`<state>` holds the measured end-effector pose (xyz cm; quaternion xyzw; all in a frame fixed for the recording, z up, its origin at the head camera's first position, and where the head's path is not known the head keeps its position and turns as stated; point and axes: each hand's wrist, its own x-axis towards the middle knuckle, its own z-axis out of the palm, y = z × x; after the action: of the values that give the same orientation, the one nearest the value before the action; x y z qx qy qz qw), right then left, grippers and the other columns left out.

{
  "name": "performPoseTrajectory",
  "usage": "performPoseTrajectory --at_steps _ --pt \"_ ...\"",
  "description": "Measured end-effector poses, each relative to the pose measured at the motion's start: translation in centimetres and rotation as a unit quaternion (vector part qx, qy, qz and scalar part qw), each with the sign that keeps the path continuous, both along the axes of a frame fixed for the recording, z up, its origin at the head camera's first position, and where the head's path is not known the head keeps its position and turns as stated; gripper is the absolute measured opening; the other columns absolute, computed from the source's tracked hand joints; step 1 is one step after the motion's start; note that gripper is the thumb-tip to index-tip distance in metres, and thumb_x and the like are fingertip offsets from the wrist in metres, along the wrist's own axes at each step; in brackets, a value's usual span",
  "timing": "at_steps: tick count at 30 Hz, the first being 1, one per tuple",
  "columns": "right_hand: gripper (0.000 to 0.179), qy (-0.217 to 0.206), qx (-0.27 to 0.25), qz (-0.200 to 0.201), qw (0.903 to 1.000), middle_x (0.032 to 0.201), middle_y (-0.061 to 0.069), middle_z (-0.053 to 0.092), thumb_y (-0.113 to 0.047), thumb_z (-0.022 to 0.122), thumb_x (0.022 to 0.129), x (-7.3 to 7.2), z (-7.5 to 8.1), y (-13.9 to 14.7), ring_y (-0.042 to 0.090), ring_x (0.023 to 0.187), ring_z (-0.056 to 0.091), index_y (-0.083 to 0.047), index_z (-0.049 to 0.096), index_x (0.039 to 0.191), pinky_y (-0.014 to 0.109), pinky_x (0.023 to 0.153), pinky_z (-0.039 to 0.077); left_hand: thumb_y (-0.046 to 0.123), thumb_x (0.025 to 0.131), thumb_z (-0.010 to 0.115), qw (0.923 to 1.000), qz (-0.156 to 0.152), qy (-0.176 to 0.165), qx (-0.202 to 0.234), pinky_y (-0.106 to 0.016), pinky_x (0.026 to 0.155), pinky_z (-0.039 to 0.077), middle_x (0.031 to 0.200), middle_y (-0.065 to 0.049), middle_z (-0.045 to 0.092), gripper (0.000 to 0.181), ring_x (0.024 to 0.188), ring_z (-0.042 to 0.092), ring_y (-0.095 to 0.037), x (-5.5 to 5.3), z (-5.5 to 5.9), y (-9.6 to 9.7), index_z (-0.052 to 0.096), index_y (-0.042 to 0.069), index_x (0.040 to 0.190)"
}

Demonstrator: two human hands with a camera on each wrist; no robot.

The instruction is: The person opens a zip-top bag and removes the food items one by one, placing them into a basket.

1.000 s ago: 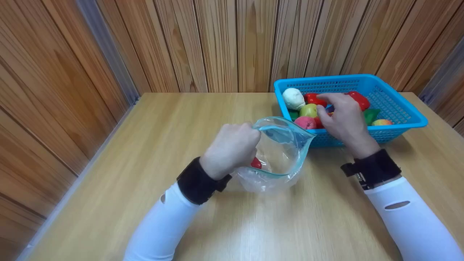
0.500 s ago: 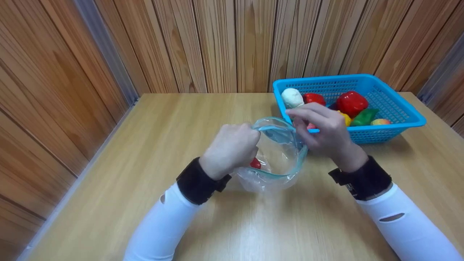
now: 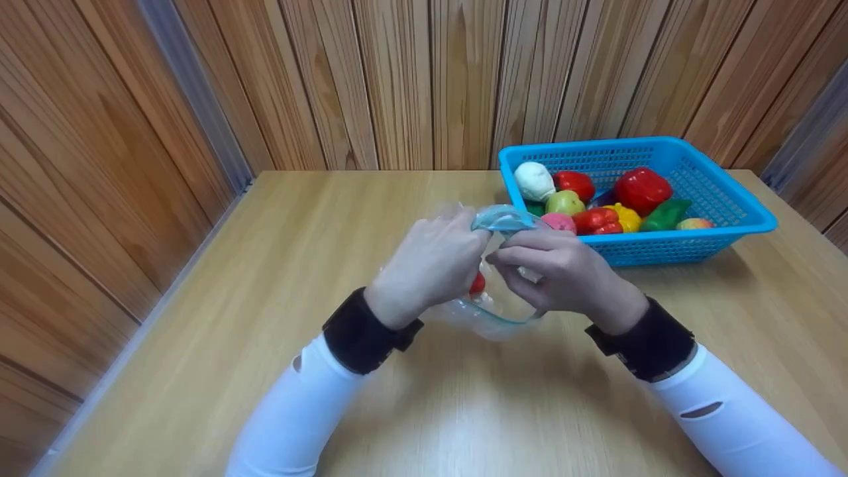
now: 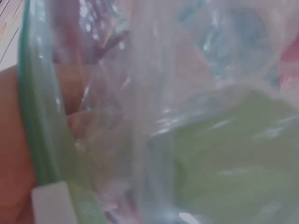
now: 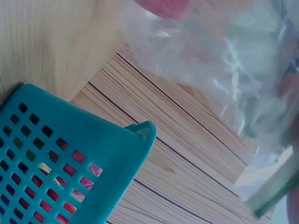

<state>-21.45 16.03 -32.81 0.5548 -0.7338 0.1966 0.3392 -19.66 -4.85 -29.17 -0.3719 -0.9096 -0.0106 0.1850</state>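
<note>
My left hand (image 3: 434,262) grips the rim of a clear zip bag (image 3: 487,321) with a teal zip strip, holding it above the table. A small red item (image 3: 477,283) shows inside it beside the left knuckles. Close up in the left wrist view, a large green item (image 4: 233,154) shows through the plastic; its kind is blurred. My right hand (image 3: 563,271) reaches over the bag's mouth from the right, fingers loosely bent and pointing left, with nothing visible between them. In the right wrist view, the bag's plastic (image 5: 224,70) hangs close to that hand, which is mostly out of frame.
At the back right stands a blue perforated basket (image 3: 669,248) with toy produce: a white bulb (image 3: 534,181), a green pear or apple (image 3: 564,203), a pink fruit (image 3: 558,222), red peppers (image 3: 642,191), a yellow piece (image 3: 626,217) and others. Wood-panel walls edge the table (image 3: 318,218).
My right hand has moved left and down from over the basket to the bag's mouth, uncovering the produce. The bag's opening has narrowed and tilted; the left hand has barely shifted.
</note>
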Motion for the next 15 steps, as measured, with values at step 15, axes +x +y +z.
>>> performPoseTrajectory --at_steps 15 --pt "0.067 -0.147 0.158 -0.17 0.9616 0.111 0.002 0.059 -0.033 0.086 0.076 0.4 -1.6 -0.9 0.017 0.097 0.053 -0.013 0.046 0.126 0.028 0.078 0.052 0.02 0.088 0.075 0.9719 -0.192 0.135 -0.016 -0.023 0.06 0.045 0.101 -0.003 0.059 0.006 0.08 0.055 -0.017 1.6 0.5 1.0 0.074 0.015 0.091"
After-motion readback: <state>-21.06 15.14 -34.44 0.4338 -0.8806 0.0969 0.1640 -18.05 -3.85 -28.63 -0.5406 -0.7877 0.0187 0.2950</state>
